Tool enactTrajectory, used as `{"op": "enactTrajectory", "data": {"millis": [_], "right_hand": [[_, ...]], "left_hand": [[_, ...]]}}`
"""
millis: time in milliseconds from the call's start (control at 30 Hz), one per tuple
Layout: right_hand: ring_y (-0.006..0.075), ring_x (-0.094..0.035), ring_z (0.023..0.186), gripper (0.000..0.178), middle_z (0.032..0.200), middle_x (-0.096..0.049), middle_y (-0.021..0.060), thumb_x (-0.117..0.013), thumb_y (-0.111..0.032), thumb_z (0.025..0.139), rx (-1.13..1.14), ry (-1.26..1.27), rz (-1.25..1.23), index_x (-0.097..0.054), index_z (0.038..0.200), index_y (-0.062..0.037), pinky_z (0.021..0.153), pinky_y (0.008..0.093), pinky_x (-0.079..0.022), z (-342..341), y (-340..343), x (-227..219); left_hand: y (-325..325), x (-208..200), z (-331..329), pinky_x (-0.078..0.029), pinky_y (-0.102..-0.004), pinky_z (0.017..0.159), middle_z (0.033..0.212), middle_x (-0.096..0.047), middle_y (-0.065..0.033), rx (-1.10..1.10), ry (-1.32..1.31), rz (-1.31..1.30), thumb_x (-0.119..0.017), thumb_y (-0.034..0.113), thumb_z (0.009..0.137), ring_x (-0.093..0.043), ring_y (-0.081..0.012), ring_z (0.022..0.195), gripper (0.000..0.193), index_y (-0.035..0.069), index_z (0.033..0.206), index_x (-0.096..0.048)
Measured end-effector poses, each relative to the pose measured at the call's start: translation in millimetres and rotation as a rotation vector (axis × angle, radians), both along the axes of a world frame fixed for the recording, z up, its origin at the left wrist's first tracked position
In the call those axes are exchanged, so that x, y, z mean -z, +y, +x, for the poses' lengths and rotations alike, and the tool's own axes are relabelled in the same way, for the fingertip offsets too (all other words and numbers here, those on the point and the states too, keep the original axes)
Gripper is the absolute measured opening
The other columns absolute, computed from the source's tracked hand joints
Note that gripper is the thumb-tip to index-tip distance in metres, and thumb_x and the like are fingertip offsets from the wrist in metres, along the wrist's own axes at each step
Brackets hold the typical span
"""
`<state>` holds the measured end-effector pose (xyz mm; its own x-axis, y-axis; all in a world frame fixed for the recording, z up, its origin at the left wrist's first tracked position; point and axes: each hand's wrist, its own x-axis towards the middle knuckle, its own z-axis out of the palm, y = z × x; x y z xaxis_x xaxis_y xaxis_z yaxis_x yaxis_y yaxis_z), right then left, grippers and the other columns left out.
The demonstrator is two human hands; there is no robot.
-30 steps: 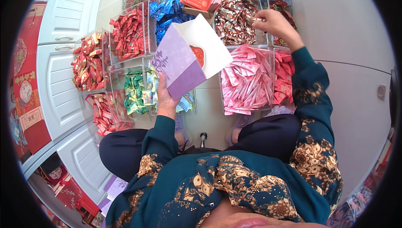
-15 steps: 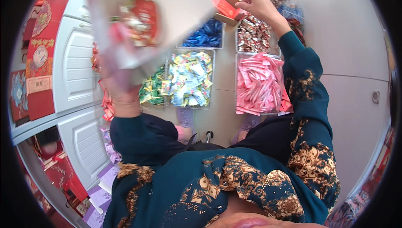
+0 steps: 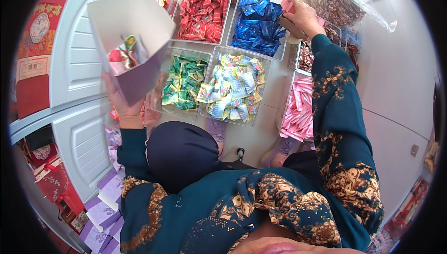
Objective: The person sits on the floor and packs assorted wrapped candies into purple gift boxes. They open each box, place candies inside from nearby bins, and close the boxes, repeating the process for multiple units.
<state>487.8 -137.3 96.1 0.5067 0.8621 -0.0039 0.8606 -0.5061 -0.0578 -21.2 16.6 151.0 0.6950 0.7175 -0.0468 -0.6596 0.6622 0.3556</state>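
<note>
My left hand grips a purple box from below, its white lid flap raised. Inside it lie a few wrapped candies in red, green and pale wrappers. My right hand is at a small brown cardboard box containing red-pink packets. Its fingers are curled closed at the box's opening, and what they pinch is hidden. The small box rests by the right edge of a clear tray of blue-wrapped candies.
Clear trays on the floor hold red packets, green candies, yellow-and-blue candies and pink sticks. A plastic bag of brown-wrapped candies is at the far right. White cabinet doors stand left, with purple boxes below.
My right hand has lowered from above the small cardboard box onto it. The purple box in my left hand has shifted away from the trays, toward the left. The view has swung left.
</note>
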Motion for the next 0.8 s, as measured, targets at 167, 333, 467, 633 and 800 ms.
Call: {"op": "enactTrajectory", "data": {"millis": [167, 333, 467, 633, 800], "right_hand": [[0.0307, -0.065, 0.098, 0.061, 0.108, -0.067, 0.0180, -0.074, -0.038, 0.077, 0.025, 0.146, 0.064, -0.057, 0.128, -0.0107, 0.086, 0.0381, -0.050, 9.3, -3.5, -13.0], [0.0136, -0.064, 0.099, 0.050, 0.107, -0.068, 0.0099, -0.071, -0.031, 0.085, 0.123, 0.414, 0.521, -0.058, 0.126, -0.0060, 0.081, 0.0270, -0.051, -12.1, -7.5, -63.1], [0.0099, -0.062, 0.095, 0.036, 0.110, -0.065, 0.0046, -0.065, -0.021, 0.091, 0.042, 1.026, 0.701, -0.060, 0.122, -0.0021, 0.084, 0.0245, -0.049, -80.5, -15.2, -100.6], [0.0171, -0.055, 0.116, 0.042, 0.126, -0.059, 0.0109, -0.062, -0.014, 0.091, -0.252, 1.237, 0.534, -0.052, 0.131, -0.0028, 0.098, 0.0305, -0.044, -169.0, -11.0, -99.8], [0.0205, -0.061, 0.107, 0.045, 0.113, -0.064, 0.0143, -0.069, -0.021, 0.087, 0.146, 1.137, 0.653, -0.055, 0.125, -0.0022, 0.090, 0.0323, -0.049, -164.4, -35.5, -49.3]], "left_hand": [[-17.4, 50.4, 16.6, -0.041, -0.0473, 0.102, 0.129, -0.053, -0.0162, -0.045, 0.083, -0.234, -0.062, 0.037, 0.091, -0.052, -0.0316, 0.117, 0.061, 0.006, 0.139, -0.039], [-32.7, 88.9, 43.5, -0.039, -0.0511, 0.105, 0.136, -0.049, -0.0163, 0.048, 0.236, -0.281, -0.066, 0.037, 0.088, -0.048, -0.0339, 0.125, 0.067, 0.004, 0.139, -0.037], [-46.8, 112.6, 58.6, -0.041, -0.0482, 0.104, 0.135, -0.050, -0.0153, 0.155, 0.268, -0.310, -0.065, 0.035, 0.089, -0.050, -0.0319, 0.124, 0.063, 0.005, 0.138, -0.039], [-67.0, 120.2, 62.6, -0.041, -0.0466, 0.105, 0.135, -0.050, -0.0148, 0.257, 0.182, -0.292, -0.064, 0.035, 0.090, -0.050, -0.0300, 0.124, 0.062, 0.005, 0.138, -0.039], [-69.7, 123.9, 48.6, -0.040, -0.0475, 0.105, 0.135, -0.051, -0.0152, 0.199, 0.161, -0.334, -0.066, 0.039, 0.087, -0.050, -0.0307, 0.123, 0.067, 0.005, 0.138, -0.039]]}}
